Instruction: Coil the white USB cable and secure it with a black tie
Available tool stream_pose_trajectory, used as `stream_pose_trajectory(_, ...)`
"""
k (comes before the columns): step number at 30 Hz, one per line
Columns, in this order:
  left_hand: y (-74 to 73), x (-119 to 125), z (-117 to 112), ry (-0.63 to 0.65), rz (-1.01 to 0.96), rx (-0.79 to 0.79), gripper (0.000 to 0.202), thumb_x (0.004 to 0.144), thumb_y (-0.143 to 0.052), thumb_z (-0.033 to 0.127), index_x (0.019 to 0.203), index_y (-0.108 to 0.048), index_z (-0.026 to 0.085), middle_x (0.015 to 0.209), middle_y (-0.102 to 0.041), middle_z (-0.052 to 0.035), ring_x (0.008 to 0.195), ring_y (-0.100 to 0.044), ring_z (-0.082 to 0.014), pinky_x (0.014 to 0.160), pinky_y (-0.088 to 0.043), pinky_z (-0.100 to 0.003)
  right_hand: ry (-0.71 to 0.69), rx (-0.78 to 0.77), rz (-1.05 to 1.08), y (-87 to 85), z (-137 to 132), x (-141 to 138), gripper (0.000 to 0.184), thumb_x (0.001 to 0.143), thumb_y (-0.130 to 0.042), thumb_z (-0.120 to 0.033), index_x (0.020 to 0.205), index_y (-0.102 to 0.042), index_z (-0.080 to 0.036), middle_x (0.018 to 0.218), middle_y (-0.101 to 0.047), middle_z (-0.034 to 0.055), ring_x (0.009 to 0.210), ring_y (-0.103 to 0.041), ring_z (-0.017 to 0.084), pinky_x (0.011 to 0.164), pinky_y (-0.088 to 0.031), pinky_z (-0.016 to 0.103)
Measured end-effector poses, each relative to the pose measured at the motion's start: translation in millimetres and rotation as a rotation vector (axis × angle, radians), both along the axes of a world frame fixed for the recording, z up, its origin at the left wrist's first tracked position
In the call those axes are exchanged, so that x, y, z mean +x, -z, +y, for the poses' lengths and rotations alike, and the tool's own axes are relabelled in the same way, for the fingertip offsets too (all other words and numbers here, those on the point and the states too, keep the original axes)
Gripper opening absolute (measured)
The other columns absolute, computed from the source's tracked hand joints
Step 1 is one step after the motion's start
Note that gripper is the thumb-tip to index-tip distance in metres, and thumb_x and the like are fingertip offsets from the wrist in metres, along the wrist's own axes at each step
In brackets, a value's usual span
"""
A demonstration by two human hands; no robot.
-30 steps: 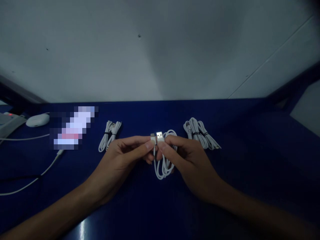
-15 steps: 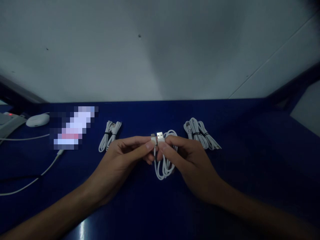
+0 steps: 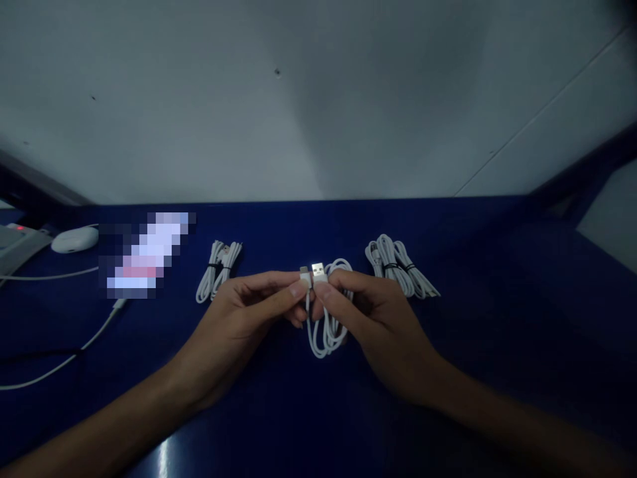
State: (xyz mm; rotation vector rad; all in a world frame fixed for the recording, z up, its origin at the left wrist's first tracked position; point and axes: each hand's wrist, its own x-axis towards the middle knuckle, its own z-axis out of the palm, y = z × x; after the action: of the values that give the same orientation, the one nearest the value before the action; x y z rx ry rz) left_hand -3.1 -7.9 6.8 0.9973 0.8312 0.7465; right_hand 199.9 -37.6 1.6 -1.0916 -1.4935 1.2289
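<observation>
Both my hands hold a coiled white USB cable (image 3: pixel 318 342) over the middle of the blue table. My left hand (image 3: pixel 249 312) pinches the smaller, flat metal-tipped plug (image 3: pixel 304 277) between thumb and forefinger. Right beside it, the wider USB-A plug (image 3: pixel 318 270) points away from me in the pinch of my right hand (image 3: pixel 375 312). The cable's loops hang below and behind the right fingers, which hide part of them.
White cables tied with black bands (image 3: pixel 212 265) lie behind my left hand; more tied cables (image 3: pixel 398 267) lie behind my right. A blurred-out phone (image 3: pixel 152 255) with a lead, a white rounded case (image 3: pixel 74 239) and a power strip (image 3: pixel 22 240) are at left. A pale wall (image 3: pixel 223 133) rises behind.
</observation>
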Motion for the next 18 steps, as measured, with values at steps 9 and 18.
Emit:
stream_pose_trajectory(9,0.2,0.6,-0.3,-0.007,-0.007,-0.004,0.017,0.103,-0.077,0.029,0.094,-0.086,0.019,0.091,-0.074,-0.0036,0.092,-0.067,-0.0155,0.089,-0.055,-0.026,-0.003,-0.003,-0.007,-0.4,-0.9,0.3,0.033,0.114,-0.061,-0.03,0.085,-0.076,-0.024,0.077,-0.068,-0.0052,0.068,-0.058,0.011,0.061,-0.045,0.026)
stream_pose_trajectory(18,6.4,-1.8,0.3,-0.038,0.0,-0.083,0.018,0.101,-0.08,0.036,0.108,-0.086,0.02,0.106,-0.076,-0.0052,0.093,-0.064,-0.0152,0.089,-0.053,-0.027,-0.062,-0.173,0.087,1.9,0.5,0.3,0.039,0.114,-0.059,-0.049,0.089,-0.073,-0.023,0.084,-0.065,-0.0015,0.071,-0.058,0.013,0.06,-0.049,0.027)
